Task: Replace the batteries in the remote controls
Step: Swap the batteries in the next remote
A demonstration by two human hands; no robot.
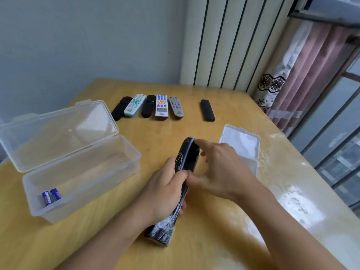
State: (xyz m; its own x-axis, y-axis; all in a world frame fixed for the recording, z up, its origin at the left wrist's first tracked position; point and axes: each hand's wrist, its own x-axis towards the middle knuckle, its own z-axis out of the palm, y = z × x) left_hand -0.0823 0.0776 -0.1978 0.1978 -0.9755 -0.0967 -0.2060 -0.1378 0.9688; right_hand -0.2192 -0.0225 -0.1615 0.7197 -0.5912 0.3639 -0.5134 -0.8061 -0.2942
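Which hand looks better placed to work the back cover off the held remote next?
Right. The left hand grips the plastic-wrapped black remote around its middle, steadying it, while the right hand already has its fingers along the remote's upper back and edge.

Bright window daylight, glare on table (292, 201)

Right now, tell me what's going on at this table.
A person is working on a black remote wrapped in clear film. The left hand grips its body while the right hand pinches the top end. Two blue batteries lie in the open clear box on the left. Six more remotes wait at the far side of the table.
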